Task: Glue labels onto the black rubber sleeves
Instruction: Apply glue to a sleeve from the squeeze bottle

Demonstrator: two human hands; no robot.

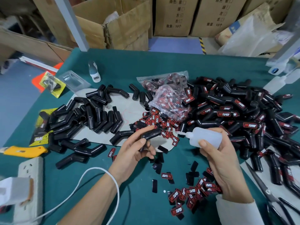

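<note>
Red-and-black labels [191, 194] are scattered closest to the body, on the green table [162, 65] right by the right wrist. Just past them are both hands. The left hand [138, 148] has its thumb and fingers curled around one bare black rubber sleeve [151, 133], with the long axis running roughly left-right and tilting up toward the right. The right hand [222, 161] is wrapped around a translucent glue bottle [205, 136], nozzle pointing left at the sleeve's right end, close but I'd say not touching. So my guess is the next bit is a short move left with the nozzle, and the gap between the hands looks open.

Further out, the unlabelled sleeves [90, 117] sit left, the finished pile [235, 111] right, and a bag of labels [168, 101] between them. Cardboard boxes [175, 15] stand beyond the far edge of the table.
</note>
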